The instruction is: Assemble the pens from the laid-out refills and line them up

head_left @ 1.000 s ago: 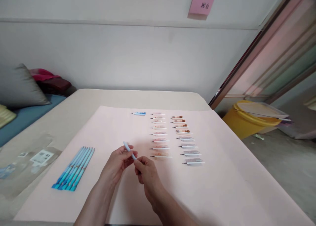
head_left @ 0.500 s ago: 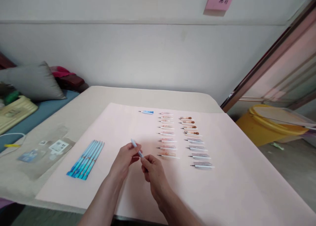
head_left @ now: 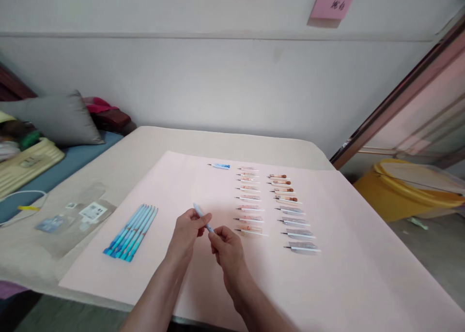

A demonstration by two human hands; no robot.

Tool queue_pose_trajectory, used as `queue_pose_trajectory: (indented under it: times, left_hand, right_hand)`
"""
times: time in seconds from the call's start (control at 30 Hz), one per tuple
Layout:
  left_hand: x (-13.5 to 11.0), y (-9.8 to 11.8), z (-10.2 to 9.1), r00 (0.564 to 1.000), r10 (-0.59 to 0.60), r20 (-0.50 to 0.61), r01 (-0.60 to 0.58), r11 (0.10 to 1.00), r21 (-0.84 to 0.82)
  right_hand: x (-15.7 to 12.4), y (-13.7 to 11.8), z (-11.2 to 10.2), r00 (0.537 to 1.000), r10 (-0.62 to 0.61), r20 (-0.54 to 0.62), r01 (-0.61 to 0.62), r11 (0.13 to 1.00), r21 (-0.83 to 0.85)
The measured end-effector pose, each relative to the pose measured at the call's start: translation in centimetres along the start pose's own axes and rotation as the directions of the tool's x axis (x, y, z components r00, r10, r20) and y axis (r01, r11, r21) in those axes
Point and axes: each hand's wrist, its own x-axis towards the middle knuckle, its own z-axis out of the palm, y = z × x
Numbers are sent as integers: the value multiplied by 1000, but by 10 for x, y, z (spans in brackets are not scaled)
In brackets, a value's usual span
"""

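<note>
Pink sheet (head_left: 348, 274) on tabletop (head_left: 232, 144); left hand (head_left: 189, 231) and right hand (head_left: 230, 249) pinch a pale-blue pen (head_left: 197, 209), above the sheet between blue pens (head_left: 131, 233) and black-tipped sticks (head_left: 250, 208); likely risk: fingertip-only grip, pen slips if twisted, drops, rolls, knocks neat rows askew.

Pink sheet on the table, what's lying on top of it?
Blue pens, a small blue piece, and two columns of slim pieces. Anything beneath the left hand, right hand and forearms is hidden.
</note>
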Motion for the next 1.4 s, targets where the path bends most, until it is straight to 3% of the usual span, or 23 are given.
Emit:
queue_pose_trajectory:
  times: [0.1,0.23,0.3,0.43,0.53,0.63,0.73,0.8,0.87,1.0,1.17,1.33,1.4]
  left_hand:
    - [0,3,-1,998,-37,46,39,998,-39]
    - [0,6,-3,965,-101,243,169,945,-278]
    - [1,6,-4,970,-83,227,142,956,-258]
    - [2,4,-5,994,-47,95,53,996,-68]
    - [0,5,-4,971,-96,220,132,979,-153]
    - [-1,6,-5,952,-84,295,152,964,-219]
    - [-2,7,-5,946,-61,319,140,963,-230]
    - [-2,7,-5,939,-62,339,141,967,-214]
    - [-1,7,-5,951,-54,303,109,980,-165]
    - [-1,7,-4,990,-11,142,15,999,-31]
    - [-1,9,-4,955,-78,287,141,968,-206]
    - [0,5,-5,985,14,175,6,993,-114]
    - [0,4,-5,988,11,156,4,995,-95]
  right_hand:
    - [0,3,-3,999,-41,-23,40,998,-55]
    - [0,2,-5,998,-39,-43,37,998,-46]
    - [0,1,-4,999,-37,-33,36,999,-33]
    - [-1,-1,-2,1000,-20,-19,19,999,-26]
    - [-2,-3,-2,1000,5,-9,-5,1000,29]
    - [-2,-6,-6,992,78,96,-94,979,180]
    - [-1,-9,-10,943,201,266,-280,909,308]
    - [-1,-11,-11,912,223,344,-341,879,333]
    - [-1,-12,-10,917,188,351,-310,889,336]
    - [0,-12,-9,956,160,247,-235,921,310]
    - [2,-10,-10,962,165,217,-229,922,313]
    - [2,-10,-10,966,133,221,-196,935,294]
    - [2,-10,-9,968,134,211,-192,940,284]
